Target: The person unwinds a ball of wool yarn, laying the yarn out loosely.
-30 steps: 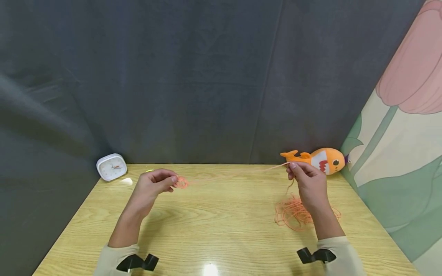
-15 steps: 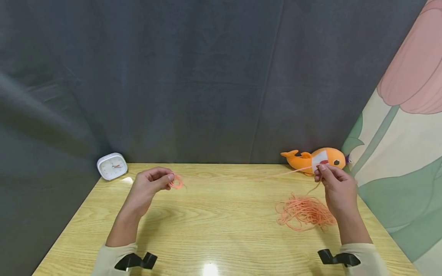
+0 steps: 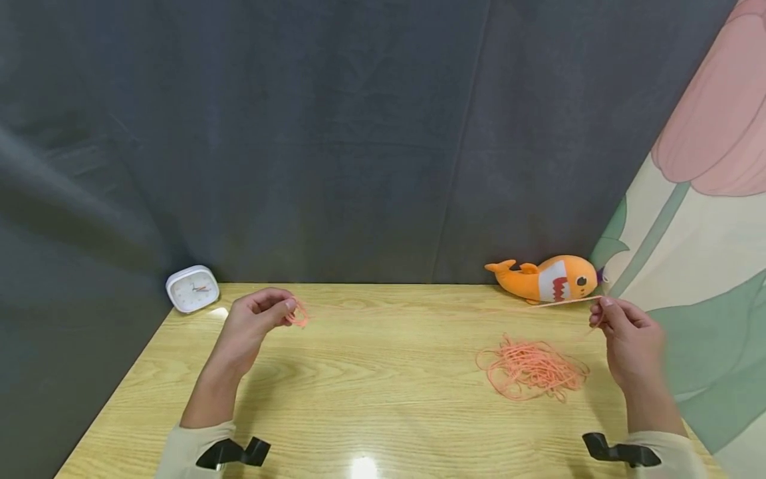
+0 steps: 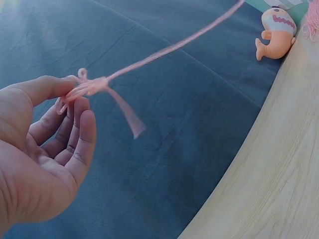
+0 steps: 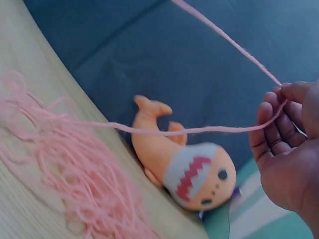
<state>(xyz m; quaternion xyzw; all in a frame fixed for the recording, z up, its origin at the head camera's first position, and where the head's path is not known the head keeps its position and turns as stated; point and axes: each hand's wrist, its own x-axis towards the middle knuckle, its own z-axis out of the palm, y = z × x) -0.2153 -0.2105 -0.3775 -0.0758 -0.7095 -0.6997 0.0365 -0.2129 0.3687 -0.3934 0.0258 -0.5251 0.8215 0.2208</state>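
My left hand (image 3: pixel 254 326) pinches a small looped bundle of coral yarn (image 4: pixel 92 87) between thumb and fingertips, above the table's left half. A short loose tail hangs from the bundle in the left wrist view. From there one strand (image 4: pixel 174 47) stretches across to my right hand (image 3: pixel 634 339), which pinches it between thumb and index finger at the far right. Past the right fingers, the strand (image 5: pixel 214 129) runs back to a loose, tangled pile of the same yarn (image 3: pixel 532 369) lying on the table, left of that hand.
An orange plush shark (image 3: pixel 541 279) lies against the dark curtain (image 3: pixel 359 146) at the back right. A white alarm clock (image 3: pixel 193 289) stands at the back left corner of the wooden table (image 3: pixel 371 386). A flower-patterned cloth (image 3: pixel 706 339) hangs along the right side.
My right hand has moved well to the right, drawing the strand out longer and baring the shark and the pile. My left hand has shifted slightly left, still pinching the bundle.
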